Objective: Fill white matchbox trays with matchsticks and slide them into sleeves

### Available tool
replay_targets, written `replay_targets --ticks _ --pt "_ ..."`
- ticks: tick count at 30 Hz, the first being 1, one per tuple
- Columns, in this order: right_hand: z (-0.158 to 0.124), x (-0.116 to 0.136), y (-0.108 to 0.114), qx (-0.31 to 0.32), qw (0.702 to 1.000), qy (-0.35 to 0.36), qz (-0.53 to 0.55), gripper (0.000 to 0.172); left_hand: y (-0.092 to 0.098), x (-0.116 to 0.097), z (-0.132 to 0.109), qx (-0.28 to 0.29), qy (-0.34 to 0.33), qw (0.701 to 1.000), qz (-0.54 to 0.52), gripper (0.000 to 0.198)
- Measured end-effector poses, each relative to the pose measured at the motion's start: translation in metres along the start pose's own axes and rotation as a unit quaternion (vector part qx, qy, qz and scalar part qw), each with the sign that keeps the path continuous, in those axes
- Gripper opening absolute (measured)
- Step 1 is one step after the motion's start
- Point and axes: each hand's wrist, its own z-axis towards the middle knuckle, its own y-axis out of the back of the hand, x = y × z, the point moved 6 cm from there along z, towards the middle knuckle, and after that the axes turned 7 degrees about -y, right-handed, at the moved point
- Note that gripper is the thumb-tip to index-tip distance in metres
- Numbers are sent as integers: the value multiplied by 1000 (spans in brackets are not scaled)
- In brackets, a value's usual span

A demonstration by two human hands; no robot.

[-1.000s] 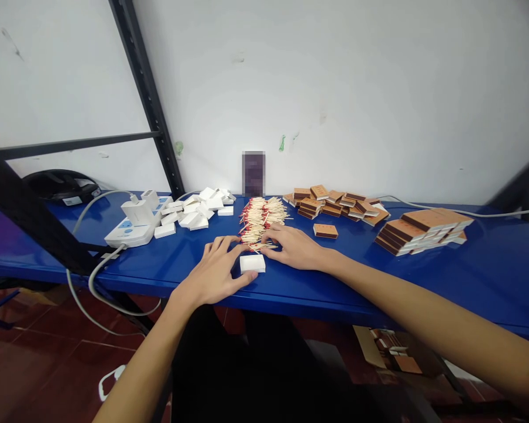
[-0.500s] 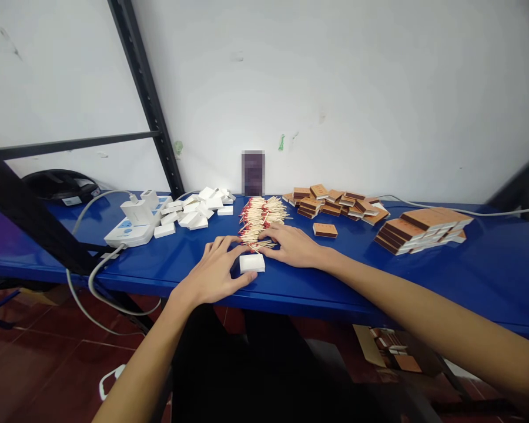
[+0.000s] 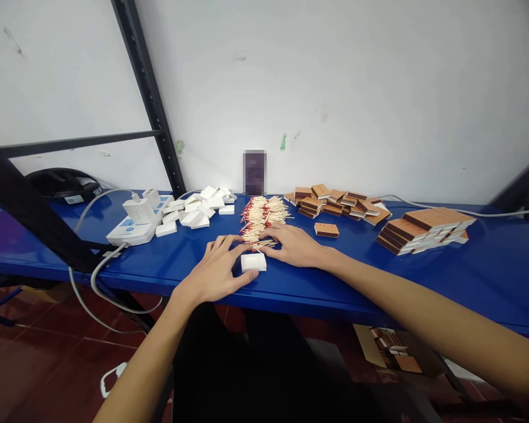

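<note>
- Left hand (image 3: pixel 216 271) lay open, thumb touching a white matchbox tray (image 3: pixel 253 262) near the blue table's (image 3: pixel 489 267) edge.
- Right hand (image 3: pixel 296 245) lay open on the matchstick pile (image 3: pixel 263 214).
- Tray looked light, crushable; pinch its sides.

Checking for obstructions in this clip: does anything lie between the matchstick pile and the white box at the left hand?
Nothing visible does. The white box lies just before the near end of the matchstick pile. The left hand touches the box; the right hand rests on the pile's near matches.
</note>
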Motion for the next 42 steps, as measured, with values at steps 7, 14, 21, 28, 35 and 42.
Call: replay_targets --ticks 7,14,21,28,35,42 --pt "-2 1 3 -15 1000 0 20 27 1 -2 0 9 -15 1000 2 55" --pt "-11 3 8 -13 1000 11 25 19 2 -8 1 14 -45 999 -1 50" --pt "-15 10 14 -17 998 33 59 23 3 -11 1 16 -57 998 -6 50" --pt "-10 12 8 0 994 71 79 21 5 -9 0 -11 -59 998 -11 39" --pt "-12 10 13 13 995 76 64 16 7 -11 0 -7 -65 998 -25 34" --pt "-17 5 14 21 995 81 53 17 8 -13 -1 6 -62 997 -34 33"
